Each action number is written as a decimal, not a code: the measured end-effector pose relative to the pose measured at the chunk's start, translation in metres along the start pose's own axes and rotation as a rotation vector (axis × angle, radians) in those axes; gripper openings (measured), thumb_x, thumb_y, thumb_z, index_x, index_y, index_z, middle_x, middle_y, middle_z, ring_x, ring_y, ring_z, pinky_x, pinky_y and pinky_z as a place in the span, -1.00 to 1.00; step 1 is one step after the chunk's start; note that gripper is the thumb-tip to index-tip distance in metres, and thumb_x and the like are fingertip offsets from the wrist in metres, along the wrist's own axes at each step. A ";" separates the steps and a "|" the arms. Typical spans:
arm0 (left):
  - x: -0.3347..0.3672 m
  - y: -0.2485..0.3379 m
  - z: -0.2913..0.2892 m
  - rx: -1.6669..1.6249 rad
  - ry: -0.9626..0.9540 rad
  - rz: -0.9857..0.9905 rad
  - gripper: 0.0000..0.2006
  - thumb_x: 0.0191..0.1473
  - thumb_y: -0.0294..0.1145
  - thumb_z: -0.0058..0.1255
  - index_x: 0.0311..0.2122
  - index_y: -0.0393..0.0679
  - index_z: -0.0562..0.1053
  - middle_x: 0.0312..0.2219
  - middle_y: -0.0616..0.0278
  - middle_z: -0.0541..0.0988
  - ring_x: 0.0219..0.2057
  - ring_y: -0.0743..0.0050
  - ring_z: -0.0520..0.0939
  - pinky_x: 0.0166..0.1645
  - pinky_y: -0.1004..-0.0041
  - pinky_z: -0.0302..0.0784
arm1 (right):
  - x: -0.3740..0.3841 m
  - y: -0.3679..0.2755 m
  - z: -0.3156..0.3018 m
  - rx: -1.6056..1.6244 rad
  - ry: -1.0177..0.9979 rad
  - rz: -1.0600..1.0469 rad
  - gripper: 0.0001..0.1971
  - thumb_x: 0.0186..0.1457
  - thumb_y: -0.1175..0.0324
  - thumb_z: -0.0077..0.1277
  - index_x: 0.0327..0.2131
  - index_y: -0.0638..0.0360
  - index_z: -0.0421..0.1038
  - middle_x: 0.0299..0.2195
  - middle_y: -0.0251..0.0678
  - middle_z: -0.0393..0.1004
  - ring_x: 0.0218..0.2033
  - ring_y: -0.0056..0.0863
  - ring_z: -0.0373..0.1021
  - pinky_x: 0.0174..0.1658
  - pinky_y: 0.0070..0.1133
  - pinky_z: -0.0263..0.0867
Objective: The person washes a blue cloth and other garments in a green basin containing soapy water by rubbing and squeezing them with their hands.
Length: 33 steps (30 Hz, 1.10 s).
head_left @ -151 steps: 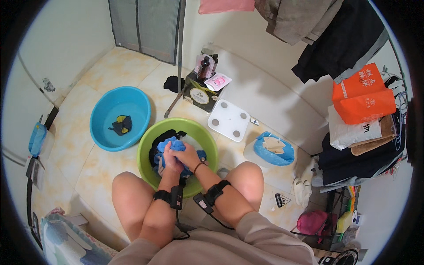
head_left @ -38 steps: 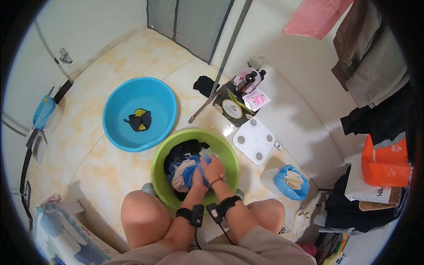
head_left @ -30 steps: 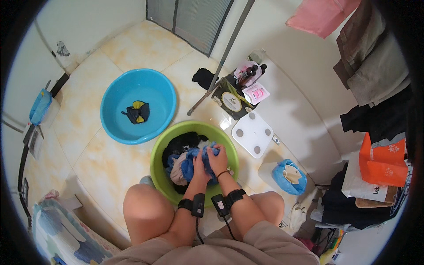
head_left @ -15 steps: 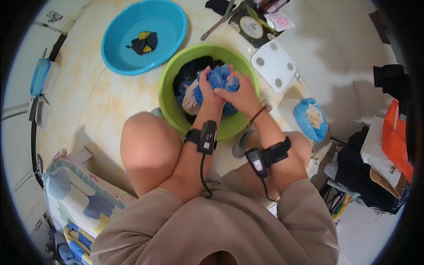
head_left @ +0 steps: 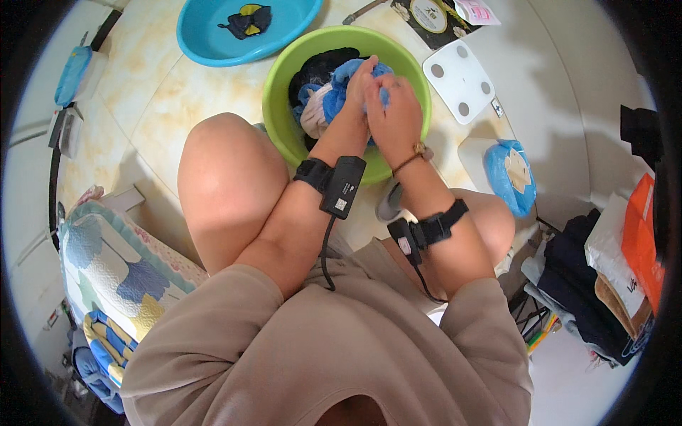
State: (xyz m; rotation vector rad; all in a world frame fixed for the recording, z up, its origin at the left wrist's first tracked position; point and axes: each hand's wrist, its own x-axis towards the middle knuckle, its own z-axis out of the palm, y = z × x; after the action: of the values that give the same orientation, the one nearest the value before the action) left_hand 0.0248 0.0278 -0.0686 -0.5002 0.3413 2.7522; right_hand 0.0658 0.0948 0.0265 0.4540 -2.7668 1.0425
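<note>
Wet-looking laundry lies in a green basin (head_left: pixel 275 117) on the floor between my knees. Over it, my left hand (head_left: pixel 359 89) and my right hand (head_left: pixel 396 117) are pressed together around a blue cloth (head_left: pixel 335 101). Bits of the cloth show between and beside the fingers; the rest is hidden by the hands. Next to the blue cloth lies a pale pinkish cloth (head_left: pixel 313 113). Black fabric (head_left: pixel 320 69) fills the far left of the basin.
A blue basin (head_left: pixel 206 46) holding a small black and yellow cloth (head_left: pixel 249 23) stands far left. Right of the green basin are a white scale (head_left: pixel 455 74) and a bin with a blue liner (head_left: pixel 510 181). A quilted cover (head_left: pixel 114 263) lies at near left.
The basins and floor things now sit higher in the picture. My hands have come closer together on the blue cloth, with the right turned more over it.
</note>
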 end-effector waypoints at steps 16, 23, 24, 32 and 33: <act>-0.001 0.033 -0.031 -0.036 -0.076 -0.072 -0.86 -0.03 -0.31 -0.14 -0.46 -0.16 0.35 -0.52 0.19 0.41 -0.48 0.37 0.42 -0.36 0.46 0.40 | -0.014 -0.008 0.026 0.016 -0.067 0.252 -0.63 0.09 0.10 -0.24 -0.34 0.24 0.41 -0.37 0.01 0.42 -0.30 -0.05 0.35 -0.25 -0.30 0.27; -0.027 -0.007 0.019 0.022 0.252 0.059 -0.77 -0.01 -0.17 -0.16 -0.36 -0.09 0.40 -0.42 0.24 0.48 -0.37 0.36 0.48 -0.27 0.41 0.40 | 0.021 0.018 0.030 -0.285 -0.048 0.278 -0.64 0.09 0.09 -0.25 -0.34 0.19 0.40 -0.47 -0.03 0.43 -0.36 -0.09 0.37 -0.29 -0.29 0.27; -0.029 -0.006 0.023 0.028 0.238 -0.052 -0.73 0.02 -0.14 -0.19 -0.30 -0.07 0.41 -0.36 0.25 0.49 -0.31 0.37 0.48 -0.22 0.41 0.39 | 0.031 0.020 0.032 -0.295 0.046 0.304 -0.63 0.10 0.08 -0.26 -0.34 0.19 0.40 -0.47 -0.03 0.43 -0.36 -0.08 0.37 -0.28 -0.28 0.27; -0.009 -0.008 -0.021 0.225 0.159 0.271 -0.73 0.08 -0.16 -0.25 -0.24 -0.10 0.37 -0.32 0.22 0.47 -0.30 0.40 0.48 -0.17 0.42 0.39 | 0.016 0.007 0.038 -0.135 0.013 0.447 -0.63 0.06 0.06 -0.20 -0.42 0.19 0.41 -0.35 -0.01 0.43 -0.32 -0.02 0.35 -0.26 -0.31 0.25; -0.004 -0.007 -0.028 0.368 0.129 0.477 -0.72 0.10 -0.16 -0.28 -0.24 -0.10 0.37 -0.37 0.22 0.47 -0.33 0.41 0.48 -0.20 0.40 0.42 | 0.004 -0.004 0.035 -0.071 -0.019 0.362 -0.65 0.06 0.07 -0.19 -0.44 0.18 0.40 -0.36 -0.02 0.43 -0.32 -0.03 0.35 -0.27 -0.31 0.26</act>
State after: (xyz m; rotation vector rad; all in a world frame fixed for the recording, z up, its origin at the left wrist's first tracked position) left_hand 0.0390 0.0250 -0.0941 -0.5534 1.1017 2.9949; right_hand 0.0619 0.0674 0.0039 -0.0514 -2.9595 1.0045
